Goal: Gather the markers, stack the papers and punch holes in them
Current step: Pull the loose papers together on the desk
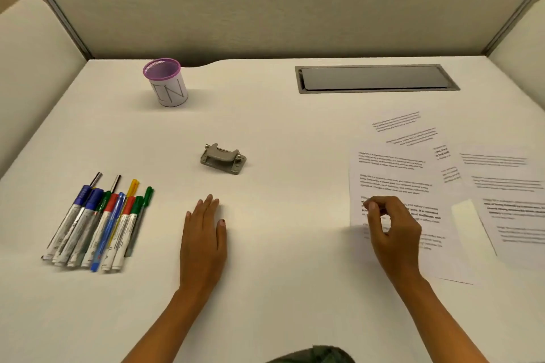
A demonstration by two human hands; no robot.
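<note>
Several markers and pens (pixel 97 224) lie side by side in a bunch at the left of the white desk (pixel 265 127). A small grey hole punch (pixel 223 158) sits mid-desk. Printed papers (pixel 460 186) are spread loosely and overlapping at the right. My left hand (pixel 204 240) rests flat on the desk, palm down, fingers together, between the markers and the papers, holding nothing. My right hand (pixel 390 230) hovers on the nearest sheet (pixel 392 174), fingers curled, thumb and forefinger pinched near its left edge; whether it grips the sheet is unclear.
A white mesh cup with a purple rim (pixel 166 82) stands at the back left. A grey cable hatch (pixel 374 78) is set into the desk at the back right. Beige partition walls enclose the desk on three sides.
</note>
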